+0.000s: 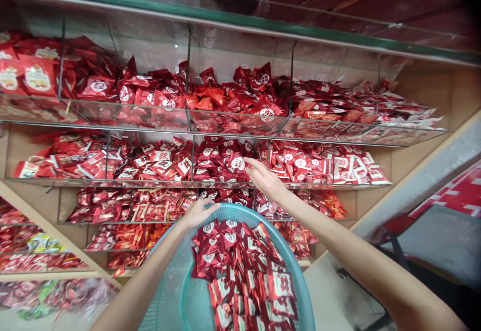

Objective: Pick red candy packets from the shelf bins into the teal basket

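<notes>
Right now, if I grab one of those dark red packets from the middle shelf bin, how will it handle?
The dark red packets look small and puffy, so probably light and easy to pinch. Their glossy wrap may feel slippery under the fingers of the right hand. They lie loosely heaped against the clear shelf front, so neighbours could slide or spill when one is pulled.
</notes>
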`<state>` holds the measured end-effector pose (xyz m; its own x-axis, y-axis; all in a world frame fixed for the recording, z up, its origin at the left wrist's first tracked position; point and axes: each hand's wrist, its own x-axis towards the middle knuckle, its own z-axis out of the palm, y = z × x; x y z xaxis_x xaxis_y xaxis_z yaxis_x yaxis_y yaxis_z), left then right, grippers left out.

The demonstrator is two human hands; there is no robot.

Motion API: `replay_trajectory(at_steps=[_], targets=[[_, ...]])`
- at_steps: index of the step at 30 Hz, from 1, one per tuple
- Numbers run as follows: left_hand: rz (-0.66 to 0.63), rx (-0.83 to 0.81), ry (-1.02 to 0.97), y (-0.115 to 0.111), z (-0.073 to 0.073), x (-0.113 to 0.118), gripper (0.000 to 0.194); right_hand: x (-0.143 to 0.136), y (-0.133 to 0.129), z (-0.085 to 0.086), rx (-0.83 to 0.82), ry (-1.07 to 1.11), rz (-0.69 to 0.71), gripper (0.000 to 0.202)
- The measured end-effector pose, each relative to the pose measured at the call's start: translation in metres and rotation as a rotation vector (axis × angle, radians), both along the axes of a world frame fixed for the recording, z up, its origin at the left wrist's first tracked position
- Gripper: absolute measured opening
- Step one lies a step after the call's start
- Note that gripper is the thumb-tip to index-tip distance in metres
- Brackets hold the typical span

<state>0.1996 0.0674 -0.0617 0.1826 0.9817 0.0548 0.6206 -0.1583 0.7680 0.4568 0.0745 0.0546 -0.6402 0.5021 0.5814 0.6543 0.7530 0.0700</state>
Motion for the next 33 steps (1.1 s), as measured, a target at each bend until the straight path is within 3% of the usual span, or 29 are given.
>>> replay_trajectory(at_steps=[3,8,12,18,23,33], targets=[[0.014,-0.017,0.001,0.001,0.001,0.001,0.050,-0.004,-0.008,-0.007,-0.028,0.014,0.076,0.026],[-0.031,0.003,-0.044,0.002,0.003,0.002,0.044,-0.014,-0.029,-0.036,-0.147,-0.116,0.191,0.027],[-0.077,0.018,-0.169,0.003,0.010,0.002,0.033,-0.017,-0.042,-0.056,-0.114,-0.204,0.258,0.026],[-0.206,-0.171,-0.161,-0.006,0.031,-0.001,0.054,-0.021,-0.036,-0.070,-0.061,-0.324,0.137,0.020],[-0.369,-0.081,-0.138,-0.009,0.032,-0.002,0.038,-0.025,-0.030,-0.079,-0.061,-0.315,0.054,0.014],[-0.315,-0.157,-0.203,-0.006,0.024,-0.004,0.029,-0.028,-0.032,-0.088,-0.044,-0.315,0.067,0.013]])
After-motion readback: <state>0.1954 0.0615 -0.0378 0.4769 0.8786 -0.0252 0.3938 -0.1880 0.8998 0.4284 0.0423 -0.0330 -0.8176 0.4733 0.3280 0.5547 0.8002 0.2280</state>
